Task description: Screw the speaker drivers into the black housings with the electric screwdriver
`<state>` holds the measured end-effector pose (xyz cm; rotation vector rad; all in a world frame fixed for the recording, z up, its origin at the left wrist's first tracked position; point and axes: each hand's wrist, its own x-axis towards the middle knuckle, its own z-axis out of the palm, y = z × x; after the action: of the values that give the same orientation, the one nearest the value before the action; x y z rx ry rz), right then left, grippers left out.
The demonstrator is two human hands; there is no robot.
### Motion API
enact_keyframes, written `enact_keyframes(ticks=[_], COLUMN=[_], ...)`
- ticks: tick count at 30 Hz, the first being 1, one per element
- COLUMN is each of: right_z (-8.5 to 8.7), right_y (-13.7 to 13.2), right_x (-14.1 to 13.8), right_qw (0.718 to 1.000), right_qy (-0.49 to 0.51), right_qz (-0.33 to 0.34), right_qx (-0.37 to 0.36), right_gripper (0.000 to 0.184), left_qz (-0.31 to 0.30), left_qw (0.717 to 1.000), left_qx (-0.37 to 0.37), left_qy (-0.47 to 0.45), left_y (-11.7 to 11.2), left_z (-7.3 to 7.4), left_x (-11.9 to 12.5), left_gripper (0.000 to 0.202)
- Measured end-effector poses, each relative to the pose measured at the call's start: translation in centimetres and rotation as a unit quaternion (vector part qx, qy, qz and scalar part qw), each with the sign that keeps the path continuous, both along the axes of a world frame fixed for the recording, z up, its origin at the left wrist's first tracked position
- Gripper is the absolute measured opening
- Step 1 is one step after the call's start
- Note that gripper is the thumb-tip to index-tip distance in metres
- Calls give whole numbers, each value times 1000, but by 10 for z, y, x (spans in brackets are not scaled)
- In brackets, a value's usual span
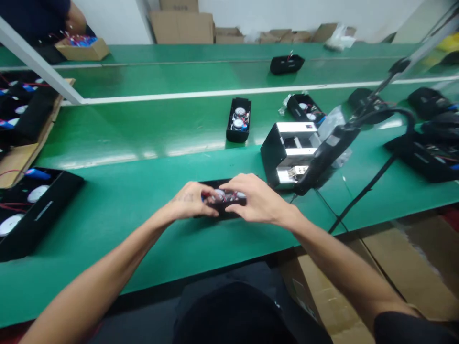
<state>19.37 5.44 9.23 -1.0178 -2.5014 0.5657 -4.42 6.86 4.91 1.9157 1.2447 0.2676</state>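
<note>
Below me on the green bench is a small black speaker box, open side up, with round silver drivers and wiring inside. My left hand is curled over its left end, fingers bent in toward the drivers and thumb at the near side. Over the right end, my right hand has its fingers at the far side and its thumb at the near side. The hands partly cover the box, so the exact finger contact inside is hidden.
A black-and-silver device stands right of my hands, behind a black jointed arm with a cable. Other open speaker boxes include one ahead and a large one at left. A co-worker's arm is near a battery carton.
</note>
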Motion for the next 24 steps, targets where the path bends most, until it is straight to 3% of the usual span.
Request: enact_keyframes(ticks=[1,2,4,5,6,7,10,15,18,22,24], right_z=[-1,-3,-12,-18,-24,-31,-49,-64,-47,-7,4], right_y=[-10,-17,-24,-22,-18,-12,2,0,-1,11,21], right_x=[15,32,66,81,95,107,121,109,113,123,122], right_qw=[993,968,869,823,798,795,830,807,804,747,737], right_qy=[71,135,209,212,200,184,216,426,471,550,549], right_qz=[-84,-193,-409,-482,-525,-543,-508,-409,-362,-352,-358], right_qx=[39,89,187,213,219,199,82,21,-3,126,167], right_gripper=[30,32,45,54,60,60,41,38,41,36,35], left_qz=[-12,-10,-24,-32,-43,-51,-65,-74,-72,-57,-39], left_qw=[999,996,983,977,971,967,960,952,944,940,940], left_qx=[40,93,180,213,235,250,273,297,321,336,337], left_qy=[9,13,8,4,0,-1,9,13,0,9,18], left_y=[-9,-19,-36,-43,-49,-52,-56,-52,-49,-48,-50], left_z=[-5,-11,-22,-27,-31,-34,-37,-35,-37,-46,-49], left_x=[0,1,1,1,1,1,0,-2,-4,1,8], left_gripper=[31,23,13,13,16,18,21,17,18,18,15])
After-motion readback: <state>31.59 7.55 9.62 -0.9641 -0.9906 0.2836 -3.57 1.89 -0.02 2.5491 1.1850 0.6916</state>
